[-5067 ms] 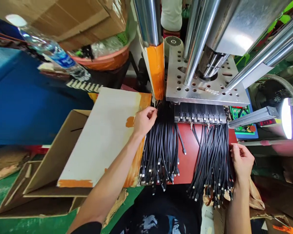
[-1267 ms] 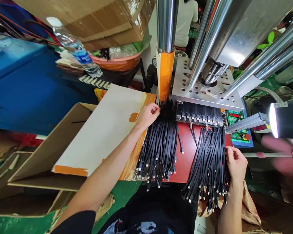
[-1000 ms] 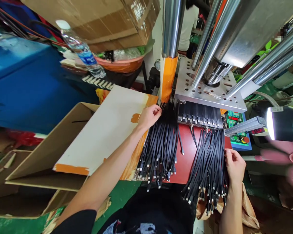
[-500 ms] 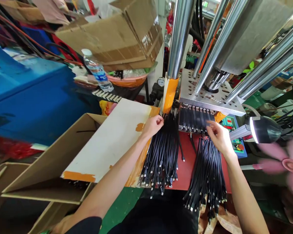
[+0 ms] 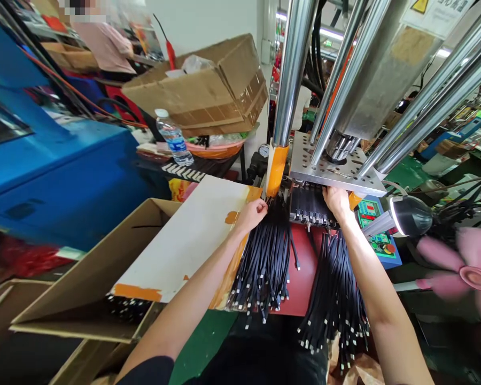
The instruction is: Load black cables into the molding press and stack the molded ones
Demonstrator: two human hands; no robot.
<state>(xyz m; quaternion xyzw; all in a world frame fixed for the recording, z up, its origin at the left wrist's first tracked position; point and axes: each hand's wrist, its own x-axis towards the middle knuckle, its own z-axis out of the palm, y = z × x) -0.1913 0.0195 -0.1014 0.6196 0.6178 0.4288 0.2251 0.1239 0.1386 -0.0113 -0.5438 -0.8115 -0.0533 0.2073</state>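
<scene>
My left hand [image 5: 253, 215] is closed in a pinch beside the upper end of the left bundle of black cables [image 5: 262, 262]. Whatever lies between its fingertips is too small to make out. My right hand [image 5: 337, 203] reaches to the right end of a slotted metal fixture [image 5: 310, 206], just under the press plate [image 5: 340, 174]. Its fingers are bent together on the fixture, their tips partly hidden. Black cables lie side by side across the fixture. A second bundle of black cables [image 5: 331, 289] hangs over the front edge, under my right forearm.
A white board [image 5: 176, 240] with orange tape lies left of the cables, over an open carton [image 5: 84, 267]. Steel columns [image 5: 291, 75] rise above the plate. At right are a lamp [image 5: 411, 216], a control panel [image 5: 371, 219] and a pink fan [image 5: 476, 278]. A person stands far left.
My right hand has moved away from me, from the fixture's front right corner to beneath the plate's edge. My left hand stays pinched at the left bundle. The camera view has shifted slightly.
</scene>
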